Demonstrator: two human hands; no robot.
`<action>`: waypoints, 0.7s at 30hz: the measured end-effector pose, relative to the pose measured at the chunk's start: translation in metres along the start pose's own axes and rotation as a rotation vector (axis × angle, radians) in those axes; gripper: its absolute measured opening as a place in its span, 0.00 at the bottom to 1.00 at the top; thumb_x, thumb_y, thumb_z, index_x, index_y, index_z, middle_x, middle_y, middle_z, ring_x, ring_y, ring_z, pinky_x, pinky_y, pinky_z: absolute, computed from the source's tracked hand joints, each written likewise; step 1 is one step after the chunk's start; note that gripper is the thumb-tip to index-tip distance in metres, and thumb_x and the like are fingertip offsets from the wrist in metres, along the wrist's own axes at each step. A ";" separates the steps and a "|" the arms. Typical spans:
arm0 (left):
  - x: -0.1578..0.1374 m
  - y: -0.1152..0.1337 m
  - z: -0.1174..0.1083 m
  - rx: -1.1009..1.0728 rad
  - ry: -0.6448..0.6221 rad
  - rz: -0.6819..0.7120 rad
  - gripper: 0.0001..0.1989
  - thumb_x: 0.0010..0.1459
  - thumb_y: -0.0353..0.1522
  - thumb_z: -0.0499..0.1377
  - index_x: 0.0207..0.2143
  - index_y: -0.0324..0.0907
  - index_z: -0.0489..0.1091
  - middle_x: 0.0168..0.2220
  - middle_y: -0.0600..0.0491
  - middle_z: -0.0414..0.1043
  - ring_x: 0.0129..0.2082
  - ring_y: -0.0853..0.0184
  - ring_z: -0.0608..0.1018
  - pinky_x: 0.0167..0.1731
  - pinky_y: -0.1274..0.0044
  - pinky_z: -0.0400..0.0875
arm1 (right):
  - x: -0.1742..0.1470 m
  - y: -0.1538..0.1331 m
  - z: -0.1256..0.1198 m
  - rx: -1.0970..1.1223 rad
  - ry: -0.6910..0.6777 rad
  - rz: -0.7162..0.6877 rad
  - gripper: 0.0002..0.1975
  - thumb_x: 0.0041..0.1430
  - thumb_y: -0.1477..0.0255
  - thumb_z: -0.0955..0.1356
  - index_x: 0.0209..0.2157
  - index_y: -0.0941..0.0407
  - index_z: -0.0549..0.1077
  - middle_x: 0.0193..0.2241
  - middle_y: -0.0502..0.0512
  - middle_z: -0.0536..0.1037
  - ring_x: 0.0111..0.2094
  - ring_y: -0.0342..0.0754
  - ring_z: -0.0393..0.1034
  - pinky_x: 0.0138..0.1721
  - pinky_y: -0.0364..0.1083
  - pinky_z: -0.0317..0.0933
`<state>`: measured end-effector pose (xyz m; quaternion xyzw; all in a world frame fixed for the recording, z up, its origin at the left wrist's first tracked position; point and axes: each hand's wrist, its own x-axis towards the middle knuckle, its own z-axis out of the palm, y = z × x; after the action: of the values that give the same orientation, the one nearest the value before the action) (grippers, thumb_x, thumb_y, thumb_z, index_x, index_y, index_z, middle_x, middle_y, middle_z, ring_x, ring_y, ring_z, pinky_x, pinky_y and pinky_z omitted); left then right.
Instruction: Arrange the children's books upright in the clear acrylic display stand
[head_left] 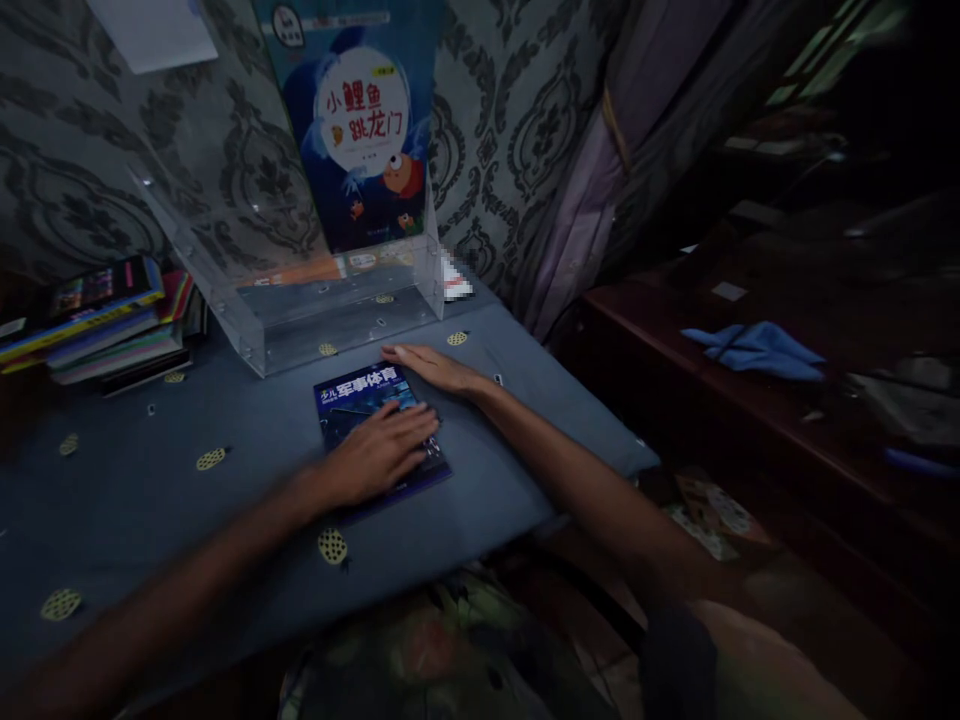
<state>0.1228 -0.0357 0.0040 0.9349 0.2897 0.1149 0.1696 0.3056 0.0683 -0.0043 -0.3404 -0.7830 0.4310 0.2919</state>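
A dark blue book (pixel 349 400) with white Chinese lettering lies on the cloth-covered table in front of me. My left hand (pixel 379 450) rests flat across the middle of its cover, fingers stretched toward the right edge. At the book's upper right corner, my right hand (pixel 431 367) lies with its fingers extended, close to or touching the edge. Just beyond stands a clear acrylic book rack (pixel 262 340). Leaning upright in it is a blue picture book (pixel 360 120) with an orange fish on the cover.
A stack of books (pixel 112 310) sits at the table's left back. The tablecloth (pixel 247 540) has a yellow pineapple pattern. A purple curtain (pixel 577 210) hangs at the back right. Further right, a blue cloth (pixel 757 348) lies on a dark red surface (pixel 637 310).
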 end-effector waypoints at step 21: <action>-0.048 0.026 0.015 -0.329 0.669 -0.487 0.24 0.70 0.39 0.46 0.64 0.42 0.53 0.68 0.45 0.53 0.69 0.59 0.56 0.67 0.61 0.51 | -0.050 -0.029 0.056 -0.642 -0.009 -0.058 0.32 0.69 0.61 0.60 0.67 0.64 0.54 0.68 0.71 0.51 0.70 0.59 0.40 0.67 0.66 0.36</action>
<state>0.1015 -0.0875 -0.0054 0.7113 0.5183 0.4125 0.2352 0.2857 -0.0088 -0.0131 -0.3908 -0.8896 0.1552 0.1783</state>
